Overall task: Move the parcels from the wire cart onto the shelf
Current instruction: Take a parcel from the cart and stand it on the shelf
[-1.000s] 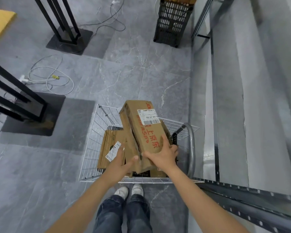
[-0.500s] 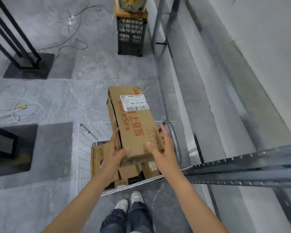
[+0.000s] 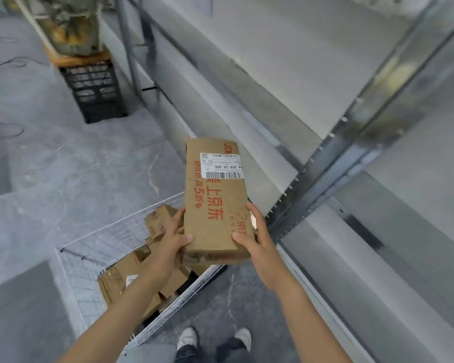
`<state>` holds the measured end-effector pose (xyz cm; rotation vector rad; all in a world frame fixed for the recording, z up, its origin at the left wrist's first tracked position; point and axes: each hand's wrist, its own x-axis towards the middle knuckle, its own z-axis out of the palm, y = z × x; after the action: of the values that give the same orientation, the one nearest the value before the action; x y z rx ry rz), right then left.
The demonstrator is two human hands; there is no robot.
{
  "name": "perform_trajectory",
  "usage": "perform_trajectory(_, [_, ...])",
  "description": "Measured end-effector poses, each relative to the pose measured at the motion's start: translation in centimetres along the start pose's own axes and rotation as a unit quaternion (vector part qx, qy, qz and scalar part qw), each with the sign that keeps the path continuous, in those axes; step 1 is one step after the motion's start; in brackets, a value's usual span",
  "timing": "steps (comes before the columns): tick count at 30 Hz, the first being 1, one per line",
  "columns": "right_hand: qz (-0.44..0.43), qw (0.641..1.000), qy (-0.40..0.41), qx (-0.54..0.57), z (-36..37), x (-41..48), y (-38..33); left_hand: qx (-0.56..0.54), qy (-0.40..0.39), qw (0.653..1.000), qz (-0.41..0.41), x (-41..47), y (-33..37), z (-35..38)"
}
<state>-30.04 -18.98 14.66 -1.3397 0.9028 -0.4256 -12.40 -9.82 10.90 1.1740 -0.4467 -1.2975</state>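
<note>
A long brown cardboard parcel (image 3: pixel 215 195) with red print and a white barcode label is held up in the air between both hands, above the right end of the white wire cart (image 3: pixel 95 247). My left hand (image 3: pixel 172 238) grips its near left edge and my right hand (image 3: pixel 252 238) grips its near right edge. Several more brown parcels (image 3: pixel 131 273) lie in the cart below. The grey metal shelf (image 3: pixel 247 82) runs along the right, its boards bare.
A perforated metal shelf upright (image 3: pixel 325 176) crosses just right of the parcel. A black plastic crate (image 3: pixel 95 93) with a loaded box on top stands on the floor at the shelf's far end. Cables lie on the grey tile floor at left. My shoes show at the bottom.
Both hands have lifted the parcel higher out of the cart and carried it right, toward the shelf. The view has swung right, so the shelf now fills the right side.
</note>
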Motion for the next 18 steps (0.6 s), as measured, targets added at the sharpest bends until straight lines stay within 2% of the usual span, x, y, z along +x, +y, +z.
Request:
perform_trajectory(11, [-0.003,0.986,0.163,0.026,-8.2,-15.1,2.4,0.013,-0.137,0.989,-0.047,-3.4,-5.6,12.8])
perform_trajectory(14, [-0.006,0.976,0.213,0.041,-10.7,-20.8,4.2,0.037,-0.199,0.977,-0.060,-5.8,-8.1,17.3])
perform_trajectory(18, [-0.002,0.963,0.267,0.040,-13.3,-28.3,5.9,0.073,-0.235,0.967,-0.072,-10.0,-11.7,22.3])
